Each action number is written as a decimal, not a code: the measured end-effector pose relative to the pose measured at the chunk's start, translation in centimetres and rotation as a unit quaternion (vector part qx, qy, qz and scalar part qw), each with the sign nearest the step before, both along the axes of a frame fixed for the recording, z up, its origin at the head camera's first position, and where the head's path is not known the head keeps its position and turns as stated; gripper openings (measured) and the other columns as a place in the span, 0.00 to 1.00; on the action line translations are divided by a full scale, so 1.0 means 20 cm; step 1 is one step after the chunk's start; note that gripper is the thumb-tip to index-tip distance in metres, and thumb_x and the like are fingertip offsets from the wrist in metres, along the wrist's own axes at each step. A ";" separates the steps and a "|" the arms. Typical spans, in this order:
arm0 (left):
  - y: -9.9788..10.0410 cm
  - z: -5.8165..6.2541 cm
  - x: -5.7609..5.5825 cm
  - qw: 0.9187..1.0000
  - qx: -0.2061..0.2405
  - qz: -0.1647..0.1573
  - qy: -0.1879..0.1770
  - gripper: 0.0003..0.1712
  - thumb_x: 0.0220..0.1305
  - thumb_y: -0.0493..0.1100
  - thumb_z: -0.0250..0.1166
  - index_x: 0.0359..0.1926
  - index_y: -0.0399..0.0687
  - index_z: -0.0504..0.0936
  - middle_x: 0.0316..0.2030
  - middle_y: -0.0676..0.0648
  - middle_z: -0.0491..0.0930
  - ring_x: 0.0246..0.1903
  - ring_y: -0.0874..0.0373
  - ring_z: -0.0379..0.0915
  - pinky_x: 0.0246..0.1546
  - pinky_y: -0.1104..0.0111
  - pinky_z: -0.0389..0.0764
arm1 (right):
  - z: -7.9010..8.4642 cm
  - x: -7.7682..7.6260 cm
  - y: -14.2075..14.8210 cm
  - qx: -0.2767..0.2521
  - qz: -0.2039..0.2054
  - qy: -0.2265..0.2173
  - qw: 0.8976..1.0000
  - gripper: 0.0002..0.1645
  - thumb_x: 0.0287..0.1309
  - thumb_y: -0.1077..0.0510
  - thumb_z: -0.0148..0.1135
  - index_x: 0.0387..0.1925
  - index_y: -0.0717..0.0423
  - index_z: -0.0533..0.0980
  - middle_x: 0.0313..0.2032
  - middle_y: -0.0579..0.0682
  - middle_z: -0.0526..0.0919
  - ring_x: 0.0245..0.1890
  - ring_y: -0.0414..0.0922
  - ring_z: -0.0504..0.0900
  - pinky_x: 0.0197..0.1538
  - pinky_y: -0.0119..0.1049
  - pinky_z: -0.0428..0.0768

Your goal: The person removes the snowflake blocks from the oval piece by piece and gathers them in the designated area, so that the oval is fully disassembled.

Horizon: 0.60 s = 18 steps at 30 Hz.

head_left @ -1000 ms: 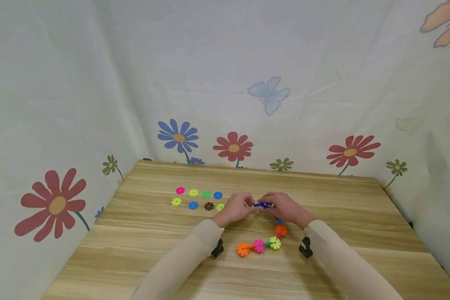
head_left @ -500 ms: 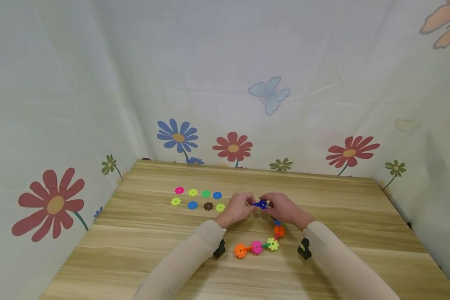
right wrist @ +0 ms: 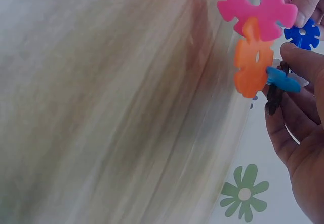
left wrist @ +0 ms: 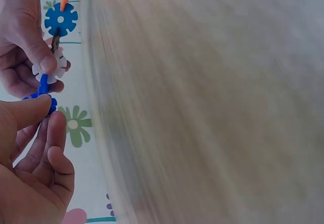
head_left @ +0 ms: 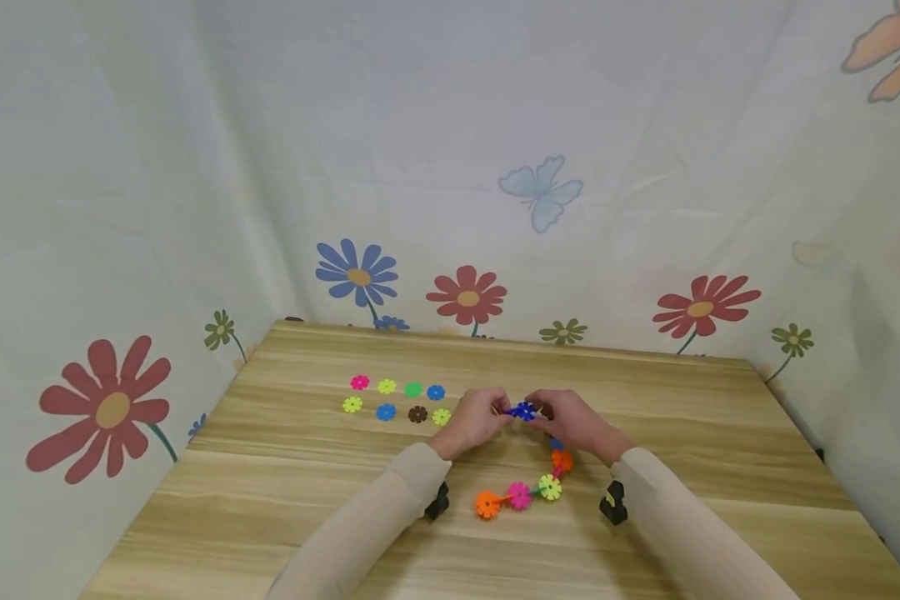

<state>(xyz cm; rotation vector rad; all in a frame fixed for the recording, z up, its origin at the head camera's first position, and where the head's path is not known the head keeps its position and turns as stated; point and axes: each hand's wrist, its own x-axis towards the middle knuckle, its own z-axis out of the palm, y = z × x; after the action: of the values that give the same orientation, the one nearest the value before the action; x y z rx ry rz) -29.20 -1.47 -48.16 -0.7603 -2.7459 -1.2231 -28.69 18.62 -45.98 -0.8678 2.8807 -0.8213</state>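
Observation:
My left hand (head_left: 476,418) pinches a dark blue notched plastic disc (left wrist: 52,105) between thumb and fingers. Facing it closely, my right hand (head_left: 570,419) grips a white notched disc (left wrist: 56,67) in a chain of such discs. Another dark blue disc (head_left: 525,411), slotted to the white one, shows between the two hands. Beyond the white piece the chain runs through a brown disc (right wrist: 274,96), a blue disc (left wrist: 61,19) and an orange disc (right wrist: 253,64). Its far part, with a pink disc (head_left: 519,496) and an end orange disc (head_left: 487,504), curves toward me over the table. Fingers partly hide the joint.
Loose notched discs lie in two rows left of my hands, among them a pink disc (head_left: 360,382), a green disc (head_left: 413,390) and a brown disc (head_left: 417,414). The wooden table (head_left: 270,467) meets a flower-printed curtain (head_left: 390,125) behind and at both sides.
The dark blue disc between my hands has turned from nearly edge-on to showing its face. Both hands keep their holds in almost the same place; the chain's loose end shifts slightly.

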 end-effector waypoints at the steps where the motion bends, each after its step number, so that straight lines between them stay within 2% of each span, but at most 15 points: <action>1: 0.00 0.00 0.00 1.000 -0.001 0.000 -0.002 0.04 0.58 0.38 0.68 0.31 0.45 0.80 0.28 0.51 0.80 0.26 0.66 0.73 0.28 0.74 0.74 | 0.00 0.00 0.00 0.001 0.002 0.001 1.000 0.18 0.56 0.60 0.66 0.49 0.60 0.77 0.37 0.47 0.82 0.31 0.38 0.77 0.37 0.35 0.77; 5: 0.01 0.00 0.00 1.000 0.004 -0.009 -0.008 0.05 0.57 0.37 0.69 0.30 0.48 0.79 0.26 0.54 0.79 0.26 0.66 0.72 0.28 0.75 0.74 | 0.00 -0.01 0.01 0.008 0.010 0.005 1.000 0.17 0.56 0.59 0.66 0.48 0.59 0.77 0.34 0.44 0.80 0.29 0.36 0.74 0.34 0.32 0.75; 13: 0.03 0.02 0.00 1.000 0.016 -0.017 -0.011 0.05 0.57 0.38 0.69 0.30 0.48 0.79 0.27 0.56 0.78 0.27 0.66 0.72 0.29 0.75 0.74 | 0.00 -0.02 0.01 0.012 0.021 0.002 1.000 0.16 0.57 0.59 0.66 0.48 0.57 0.77 0.37 0.44 0.81 0.29 0.36 0.75 0.35 0.33 0.76; 18: 0.04 0.03 0.01 1.000 0.021 -0.012 -0.007 0.06 0.56 0.36 0.69 0.28 0.47 0.79 0.27 0.54 0.78 0.27 0.65 0.71 0.28 0.75 0.74 | 0.01 -0.02 0.01 0.012 0.025 0.015 1.000 0.15 0.56 0.61 0.66 0.47 0.57 0.77 0.37 0.46 0.82 0.30 0.37 0.76 0.36 0.34 0.77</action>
<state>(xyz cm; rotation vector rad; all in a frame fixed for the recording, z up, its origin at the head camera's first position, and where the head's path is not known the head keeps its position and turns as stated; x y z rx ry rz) -29.08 -0.75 -47.58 -0.7849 -2.7209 -1.2911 -29.05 18.79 -45.86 -0.9532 2.8763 -0.7747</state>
